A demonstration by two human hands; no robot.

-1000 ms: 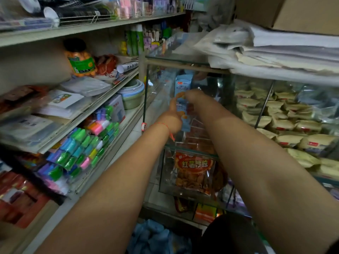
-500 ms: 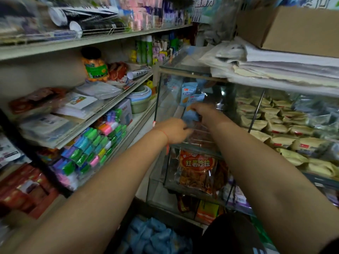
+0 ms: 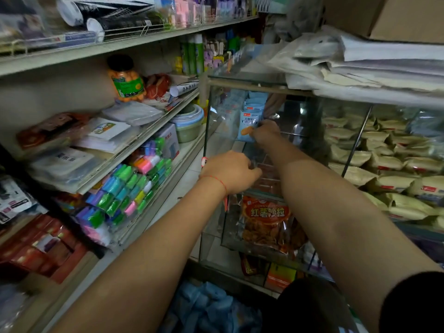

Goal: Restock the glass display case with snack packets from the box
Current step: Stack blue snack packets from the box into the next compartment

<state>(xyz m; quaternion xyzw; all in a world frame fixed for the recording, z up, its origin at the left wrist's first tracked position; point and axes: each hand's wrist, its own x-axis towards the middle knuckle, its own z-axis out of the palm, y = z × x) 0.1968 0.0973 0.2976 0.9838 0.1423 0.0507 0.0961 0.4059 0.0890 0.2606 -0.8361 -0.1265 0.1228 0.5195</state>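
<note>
Seemingly both hands [image 3: 265, 131] on blue packets [image 3: 248, 126].

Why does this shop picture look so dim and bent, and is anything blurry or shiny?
Head view: dim light; the wide lens bows the upper shelf and stretches the forearms; the glass case carries pale reflections; the blue packet in the right hand reads fairly sharp, while the blue packets at bottom are soft and dark.

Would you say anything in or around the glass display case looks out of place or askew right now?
Nothing looks spilled or damaged. The one untidy spot is the pile of papers and plastic sheets slumped on the glass display case, overhanging its top edge. The right hand holds a blue snack packet upright inside.
</note>
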